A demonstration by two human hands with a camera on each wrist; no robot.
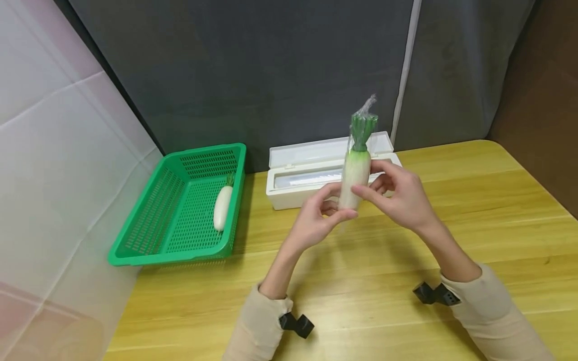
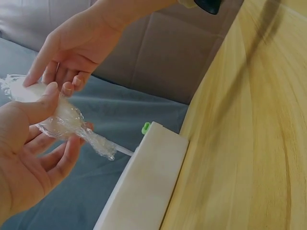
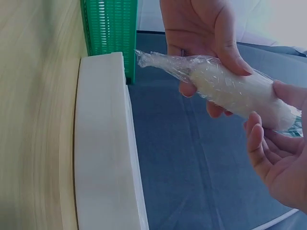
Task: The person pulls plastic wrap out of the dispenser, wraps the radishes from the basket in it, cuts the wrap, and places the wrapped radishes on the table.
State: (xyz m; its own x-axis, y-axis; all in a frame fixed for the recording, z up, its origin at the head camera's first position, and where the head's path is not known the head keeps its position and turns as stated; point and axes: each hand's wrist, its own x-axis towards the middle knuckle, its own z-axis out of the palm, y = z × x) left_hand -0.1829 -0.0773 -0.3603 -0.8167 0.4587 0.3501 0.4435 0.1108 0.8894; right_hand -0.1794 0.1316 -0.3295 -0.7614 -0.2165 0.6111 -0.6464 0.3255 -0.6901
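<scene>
near the bench's (image 1: 361, 301) far edge, a basket (image 1: 169, 260) holds one radish, an open box (image 1: 289, 200) holds film (image 1: 307, 179), left hand (image 1: 313, 220) and right hand (image 1: 402, 195) pinching a wrapped radish (image 1: 356, 173) between fingers (image 1: 386, 169).

A white radish (image 1: 355, 173) with cropped green stems (image 1: 363, 131) is held nearly upright above the table (image 1: 361, 311), toward its far edge, stems uppermost, wrapped in clear plastic film (image 1: 369, 103) twisted into tails beyond both ends.
</scene>
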